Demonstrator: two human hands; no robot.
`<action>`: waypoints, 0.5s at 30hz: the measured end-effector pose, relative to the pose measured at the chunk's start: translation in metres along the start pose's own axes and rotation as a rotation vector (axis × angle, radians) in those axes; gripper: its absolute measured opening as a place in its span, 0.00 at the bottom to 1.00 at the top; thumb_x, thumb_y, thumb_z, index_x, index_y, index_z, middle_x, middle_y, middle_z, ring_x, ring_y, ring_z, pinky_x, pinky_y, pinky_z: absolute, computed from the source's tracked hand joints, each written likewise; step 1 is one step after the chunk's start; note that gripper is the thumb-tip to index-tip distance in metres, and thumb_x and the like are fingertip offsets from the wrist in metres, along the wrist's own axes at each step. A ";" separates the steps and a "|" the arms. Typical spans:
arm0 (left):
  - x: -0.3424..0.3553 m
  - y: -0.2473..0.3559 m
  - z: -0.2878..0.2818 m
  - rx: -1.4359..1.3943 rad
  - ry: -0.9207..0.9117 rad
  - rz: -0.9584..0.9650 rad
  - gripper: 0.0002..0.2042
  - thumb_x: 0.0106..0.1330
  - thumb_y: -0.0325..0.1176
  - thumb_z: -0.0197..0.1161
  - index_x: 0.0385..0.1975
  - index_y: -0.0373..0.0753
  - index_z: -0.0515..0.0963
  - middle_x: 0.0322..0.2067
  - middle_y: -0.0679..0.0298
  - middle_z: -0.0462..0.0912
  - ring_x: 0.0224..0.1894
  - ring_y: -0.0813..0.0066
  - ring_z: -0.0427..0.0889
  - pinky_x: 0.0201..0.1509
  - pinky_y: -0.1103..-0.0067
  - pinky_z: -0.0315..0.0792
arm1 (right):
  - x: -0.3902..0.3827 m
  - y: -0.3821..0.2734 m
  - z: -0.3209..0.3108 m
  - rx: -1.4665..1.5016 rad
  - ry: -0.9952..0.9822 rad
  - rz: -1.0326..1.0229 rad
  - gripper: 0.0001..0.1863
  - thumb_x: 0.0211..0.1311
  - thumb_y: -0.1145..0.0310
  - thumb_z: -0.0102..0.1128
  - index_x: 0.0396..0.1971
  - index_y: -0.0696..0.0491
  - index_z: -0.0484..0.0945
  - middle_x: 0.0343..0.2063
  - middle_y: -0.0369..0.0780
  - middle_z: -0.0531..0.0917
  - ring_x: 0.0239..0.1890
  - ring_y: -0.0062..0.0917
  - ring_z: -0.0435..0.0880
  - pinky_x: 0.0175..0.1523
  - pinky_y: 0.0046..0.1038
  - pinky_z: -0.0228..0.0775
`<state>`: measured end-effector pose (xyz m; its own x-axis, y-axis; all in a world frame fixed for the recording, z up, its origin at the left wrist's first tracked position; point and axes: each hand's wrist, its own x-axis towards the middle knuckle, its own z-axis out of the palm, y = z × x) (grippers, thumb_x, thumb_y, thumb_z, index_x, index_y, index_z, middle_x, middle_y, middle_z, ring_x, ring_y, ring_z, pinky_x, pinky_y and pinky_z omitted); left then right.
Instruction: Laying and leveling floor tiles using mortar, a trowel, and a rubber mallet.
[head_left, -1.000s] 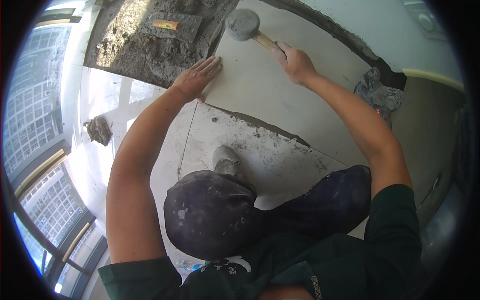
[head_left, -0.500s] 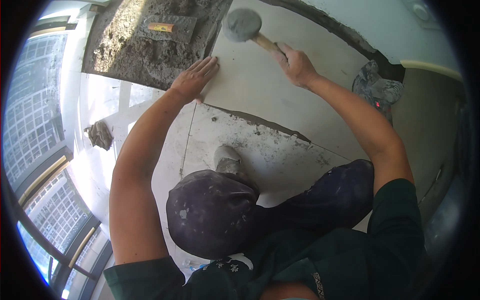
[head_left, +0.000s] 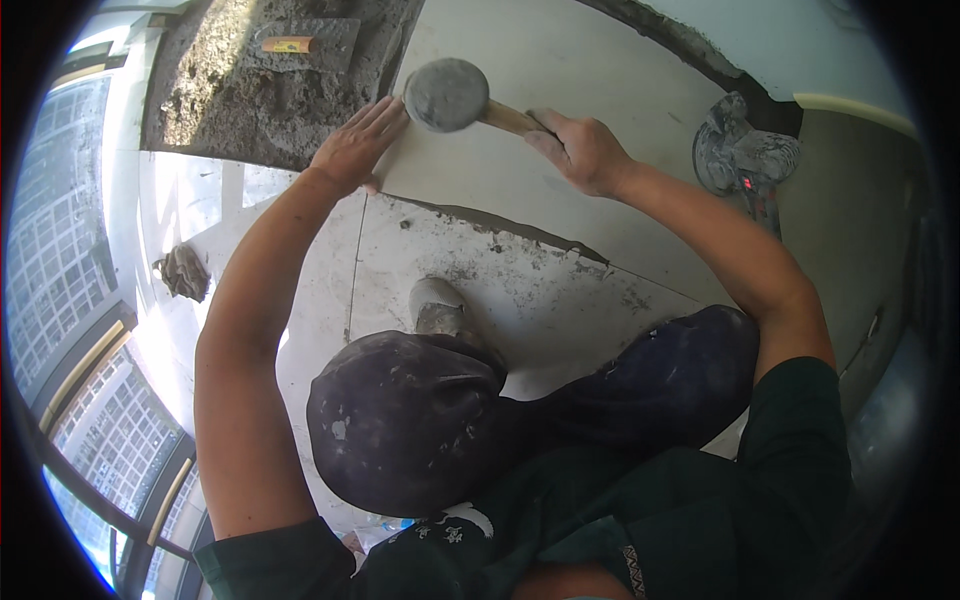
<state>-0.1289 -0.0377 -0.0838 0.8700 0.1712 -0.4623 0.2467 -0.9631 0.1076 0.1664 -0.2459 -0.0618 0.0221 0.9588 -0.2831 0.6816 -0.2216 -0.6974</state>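
My right hand (head_left: 590,152) grips the wooden handle of a rubber mallet (head_left: 447,95). The mallet's round grey head hangs over the left part of a large pale floor tile (head_left: 570,70), close to my left hand; whether it touches the tile I cannot tell. Fingers stretched, my left hand (head_left: 358,148) rests at the tile's left edge, beside the bed of grey mortar, and holds nothing. Along the tile's near side runs a dark gap, with a dusty, mortar-spotted tile (head_left: 480,270) on my side of it.
A trowel (head_left: 290,45) with an orange handle lies on the mortar bed (head_left: 220,100). A dusty tool with a small red light (head_left: 748,160) sits at the right. A crumpled rag (head_left: 182,272) lies on the left, near the windows. My shoe (head_left: 437,300) stands on the near tile.
The mallet head has come down and left, nearer to my left hand. The whole view has shifted slightly, while my left hand stays at the tile's edge.
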 end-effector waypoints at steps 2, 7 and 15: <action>0.000 0.000 0.002 -0.007 0.015 0.000 0.61 0.30 0.39 0.84 0.72 0.40 0.56 0.75 0.60 0.51 0.78 0.63 0.49 0.82 0.72 0.47 | -0.009 0.011 0.005 -0.092 -0.047 -0.005 0.22 0.73 0.48 0.49 0.46 0.54 0.76 0.24 0.50 0.83 0.31 0.51 0.83 0.39 0.47 0.75; 0.002 -0.001 0.011 0.041 0.038 -0.039 0.60 0.31 0.36 0.84 0.72 0.43 0.56 0.76 0.61 0.50 0.78 0.65 0.49 0.82 0.72 0.50 | -0.017 -0.002 0.003 0.037 -0.034 0.005 0.22 0.73 0.48 0.50 0.42 0.54 0.77 0.25 0.50 0.83 0.31 0.51 0.83 0.39 0.46 0.75; 0.001 -0.003 0.013 0.103 0.038 -0.032 0.60 0.33 0.38 0.84 0.73 0.44 0.55 0.76 0.64 0.50 0.77 0.67 0.50 0.82 0.74 0.50 | -0.023 0.002 0.015 -0.092 -0.099 -0.020 0.22 0.73 0.48 0.50 0.44 0.54 0.76 0.23 0.50 0.82 0.29 0.49 0.82 0.39 0.45 0.74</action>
<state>-0.1343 -0.0373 -0.0961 0.8785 0.2081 -0.4301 0.2313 -0.9729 0.0018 0.1567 -0.2707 -0.0667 -0.0613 0.9397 -0.3366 0.7457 -0.1810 -0.6413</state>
